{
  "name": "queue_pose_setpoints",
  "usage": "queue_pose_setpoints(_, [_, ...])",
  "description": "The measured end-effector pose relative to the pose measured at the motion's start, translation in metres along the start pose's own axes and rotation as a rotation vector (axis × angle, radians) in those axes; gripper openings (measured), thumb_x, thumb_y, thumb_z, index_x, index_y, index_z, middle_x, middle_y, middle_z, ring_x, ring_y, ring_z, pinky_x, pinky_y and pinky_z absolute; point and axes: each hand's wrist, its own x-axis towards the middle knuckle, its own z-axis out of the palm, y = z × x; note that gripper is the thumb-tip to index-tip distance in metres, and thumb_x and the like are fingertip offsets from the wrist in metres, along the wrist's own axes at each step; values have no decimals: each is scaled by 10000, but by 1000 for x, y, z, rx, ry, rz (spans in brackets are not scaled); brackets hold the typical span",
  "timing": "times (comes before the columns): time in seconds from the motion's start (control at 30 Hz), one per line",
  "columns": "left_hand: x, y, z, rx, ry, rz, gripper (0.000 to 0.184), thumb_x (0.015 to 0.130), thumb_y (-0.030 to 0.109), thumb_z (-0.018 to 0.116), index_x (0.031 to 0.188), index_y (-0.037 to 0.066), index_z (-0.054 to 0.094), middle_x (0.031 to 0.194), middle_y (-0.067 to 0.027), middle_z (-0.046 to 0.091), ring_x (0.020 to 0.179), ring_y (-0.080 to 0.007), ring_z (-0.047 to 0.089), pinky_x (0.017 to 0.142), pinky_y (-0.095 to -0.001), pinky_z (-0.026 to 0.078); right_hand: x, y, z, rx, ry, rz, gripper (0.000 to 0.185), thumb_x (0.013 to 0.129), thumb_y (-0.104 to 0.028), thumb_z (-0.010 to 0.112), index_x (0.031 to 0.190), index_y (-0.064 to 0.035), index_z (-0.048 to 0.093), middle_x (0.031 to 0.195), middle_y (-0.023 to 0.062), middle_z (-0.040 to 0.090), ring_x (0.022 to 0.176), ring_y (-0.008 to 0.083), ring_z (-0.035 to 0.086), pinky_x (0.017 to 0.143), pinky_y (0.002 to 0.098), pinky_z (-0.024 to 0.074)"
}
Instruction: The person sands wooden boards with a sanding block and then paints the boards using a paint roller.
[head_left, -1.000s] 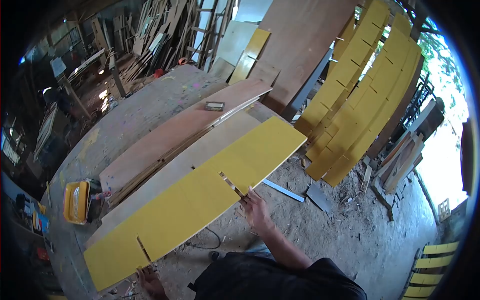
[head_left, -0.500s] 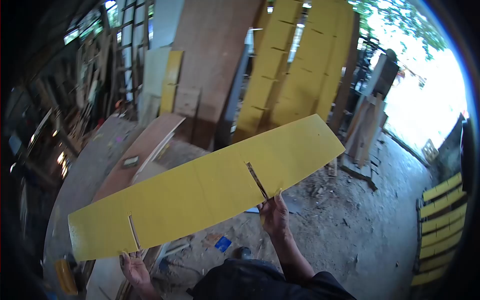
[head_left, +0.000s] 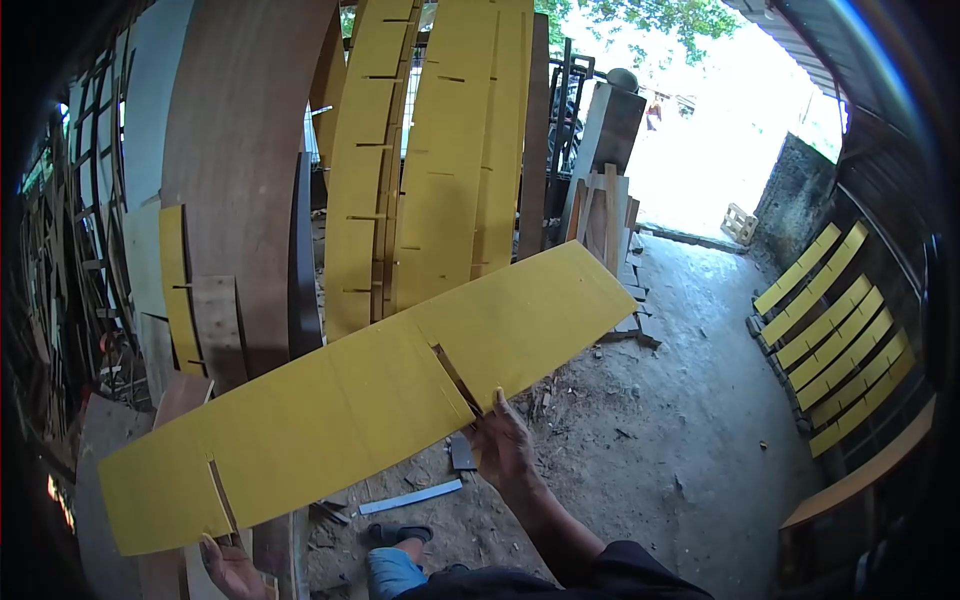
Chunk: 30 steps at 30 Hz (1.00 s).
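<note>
A long yellow board (head_left: 330,405) with two narrow slots in its near edge is held up in front of me, tilted with its right end higher. My right hand (head_left: 502,440) grips the near edge beside the right slot, thumb on the face and the other fingers underneath. At the lower left, my left hand (head_left: 234,568) holds the same edge near the left slot, its fingers partly hidden behind the board.
Tall yellow slotted panels (head_left: 440,170) and a brown sheet (head_left: 245,150) lean upright ahead. Several yellow slotted boards (head_left: 840,330) stand along the right wall. A metal strip (head_left: 410,497) lies on the dirt floor (head_left: 690,400). The worktable (head_left: 105,430) is at left.
The view has turned right, away from the worktable, bringing the doorway and right-wall boards further in. The yellow board was raised off the table area and stays in both hands.
</note>
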Motion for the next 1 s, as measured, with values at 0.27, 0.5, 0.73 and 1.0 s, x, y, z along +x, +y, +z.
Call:
queue_pose_setpoints(0.27, [163, -65, -31, 21, 51, -8, 390, 999, 203, 665, 1354, 46, 620, 1361, -81, 650, 1188, -191, 624, 1005, -383, 494, 122, 31, 41, -35, -70, -36, 527, 1090, -360, 509, 1494, -29, 436, 1476, 138, 564, 1339, 289, 565, 1108, 447, 458])
queue_pose_setpoints(0.5, [269, -91, 11, -177, -9, -71, 303, 937, 155, 706, 1215, 36, 684, 1251, -98, 691, 1152, -237, 643, 1027, -431, 529, 198, 64, 13, -360, -241, -215, 648, 1066, -379, 471, 1592, -30, 327, 1544, 161, 490, 1327, 300, 564, 1139, 483, 446])
queue_pose_setpoints(0.73, [371, -106, 42, -80, 11, -87, 327, 910, 193, 763, 1195, 49, 691, 1193, -69, 715, 1131, -216, 648, 1021, -425, 471, 287, 71, 45, -348, -191, -121, 545, 1125, -388, 372, 1569, -71, 378, 1524, 191, 514, 1318, 331, 588, 1043, 504, 563])
queue_pose_setpoints(1.0, [486, -159, 24, -235, 56, -151, 259, 977, 182, 717, 1210, 73, 688, 1198, -41, 700, 1101, -184, 651, 995, -382, 510, 401, 107, 80, -286, -336, 58, 519, 1118, -359, 403, 1529, -43, 426, 1480, 198, 549, 1317, 331, 571, 1122, 502, 485])
